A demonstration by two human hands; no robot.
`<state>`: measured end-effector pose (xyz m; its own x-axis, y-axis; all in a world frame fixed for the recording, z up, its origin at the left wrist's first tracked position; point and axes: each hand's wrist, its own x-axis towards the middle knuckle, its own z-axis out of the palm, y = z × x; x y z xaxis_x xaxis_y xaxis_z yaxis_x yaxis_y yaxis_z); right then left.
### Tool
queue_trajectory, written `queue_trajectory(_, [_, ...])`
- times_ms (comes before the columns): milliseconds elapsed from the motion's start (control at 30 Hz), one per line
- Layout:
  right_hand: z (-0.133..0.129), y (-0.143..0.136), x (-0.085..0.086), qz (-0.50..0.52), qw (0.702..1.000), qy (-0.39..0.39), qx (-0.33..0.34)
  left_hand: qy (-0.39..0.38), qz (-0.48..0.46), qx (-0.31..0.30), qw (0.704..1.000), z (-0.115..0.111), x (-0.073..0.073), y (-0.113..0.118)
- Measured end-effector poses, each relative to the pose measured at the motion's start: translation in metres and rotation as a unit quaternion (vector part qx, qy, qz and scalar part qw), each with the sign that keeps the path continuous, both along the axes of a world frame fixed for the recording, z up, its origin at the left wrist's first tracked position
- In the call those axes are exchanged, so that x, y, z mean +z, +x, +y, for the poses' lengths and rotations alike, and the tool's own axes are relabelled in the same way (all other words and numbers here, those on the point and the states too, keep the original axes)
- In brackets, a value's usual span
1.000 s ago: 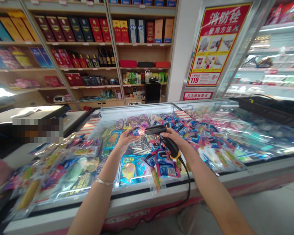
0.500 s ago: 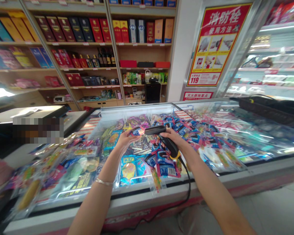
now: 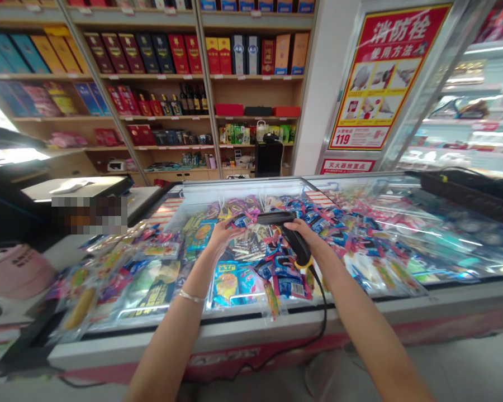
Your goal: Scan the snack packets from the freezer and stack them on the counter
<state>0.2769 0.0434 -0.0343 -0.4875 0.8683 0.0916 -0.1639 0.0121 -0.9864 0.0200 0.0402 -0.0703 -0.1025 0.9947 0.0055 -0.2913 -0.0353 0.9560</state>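
Observation:
Stretched out over a glass-topped chest freezer (image 3: 151, 340), my left hand (image 3: 221, 234) is closed on a small blue and pink snack packet (image 3: 241, 220). My right hand (image 3: 304, 237) grips the handle of a black barcode scanner (image 3: 295, 241) with yellow trim. The scanner's head points left and almost meets the packet; whether they touch I cannot tell. From the handle's bottom a black cable (image 3: 323, 301) hangs down over the freezer's front edge. Below both hands lie many blue and pink packets (image 3: 288, 282) and a blue ice-cream bag (image 3: 226, 283).
Packaged corn cobs (image 3: 80, 310) and other packs cover the freezer's left end. A pink bag (image 3: 17, 271) stands at far left, near a counter (image 3: 37, 192). Shelves of boxed bottles (image 3: 163, 53) line the back wall. A dark tray (image 3: 465, 192) rests at the right.
The view has shifted a little, so the scene sits further right and more of the pink bag shows. Both hands keep hold of the packet and the scanner. The scanner's red glow on the packet has gone.

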Motion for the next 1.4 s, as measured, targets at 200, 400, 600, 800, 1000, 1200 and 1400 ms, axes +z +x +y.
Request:
queue_trajectory(200, [-0.011, -0.015, 0.025, 0.015, 0.998, -0.042, -0.034, 0.083, 0.016, 0.084, 0.993, -0.031, 0.038, -0.031])
queue_trajectory(400, [-0.035, -0.088, 0.038, 0.063, 0.994, -0.093, 0.010, 0.133, 0.194, 0.276, 0.932, -0.095, 0.060, -0.128])
queue_trajectory(600, [-0.064, -0.199, 0.022, 0.079, 0.990, -0.094, 0.076, 0.019, 0.476, 0.451, 0.755, -0.145, 0.040, -0.208])
queue_trajectory(800, [-0.073, -0.273, -0.018, 0.072, 0.973, -0.208, 0.076, -0.029, 0.667, 0.460, 0.585, -0.152, -0.004, -0.214])
queue_trajectory(1000, [-0.077, -0.282, -0.043, 0.032, 0.962, -0.250, 0.105, -0.011, 0.703, 0.436, 0.562, -0.154, -0.019, -0.206])
queue_trajectory(1200, [-0.072, -0.280, -0.051, 0.057, 0.955, -0.265, 0.119, 0.009, 0.669, 0.459, 0.585, -0.152, -0.021, -0.216])
queue_trajectory(1400, [-0.067, -0.279, -0.052, 0.088, 0.943, -0.288, 0.140, 0.026, 0.649, 0.472, 0.597, -0.158, -0.012, -0.206])
